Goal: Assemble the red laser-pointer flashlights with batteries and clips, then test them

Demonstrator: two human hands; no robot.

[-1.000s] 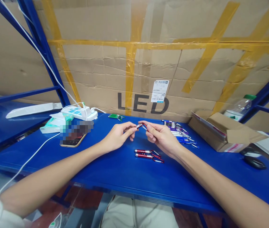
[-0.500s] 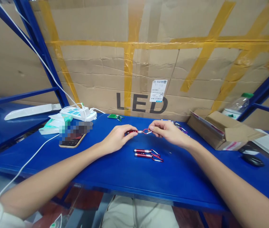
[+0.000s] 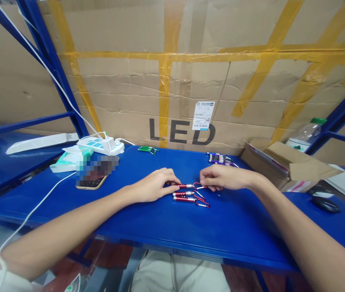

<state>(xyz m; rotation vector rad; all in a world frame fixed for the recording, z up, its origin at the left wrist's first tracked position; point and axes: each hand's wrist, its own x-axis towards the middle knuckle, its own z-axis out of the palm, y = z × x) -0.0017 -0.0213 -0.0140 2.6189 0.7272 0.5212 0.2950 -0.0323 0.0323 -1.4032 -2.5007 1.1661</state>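
Note:
A small red keychain flashlight (image 3: 186, 186) lies crosswise just behind two similar ones. My left hand (image 3: 157, 185) pinches the left end of its barrel between thumb and fingers. At its other end is a red carabiner clip (image 3: 199, 186), with the closed fingertips of my right hand (image 3: 218, 177) on the clip's right side. Directly in front, two more red keychain flashlights (image 3: 184, 199) rest side by side on the blue table (image 3: 160, 227), their clips pointing right. The fingers of my left hand cover the rear of the held barrel.
Green flashlights (image 3: 147, 149) lie at the back, and several dark and purple ones (image 3: 219, 158) behind my right hand. At left are a phone (image 3: 96, 178) and a white power strip (image 3: 101, 144). An open cardboard box (image 3: 282, 166) and a black mouse (image 3: 325, 204) are at right.
Both hands have moved toward me with the red flashlight, bringing it down beside the other two. My right hand has shifted slightly right, uncovering the purple and dark flashlights behind.

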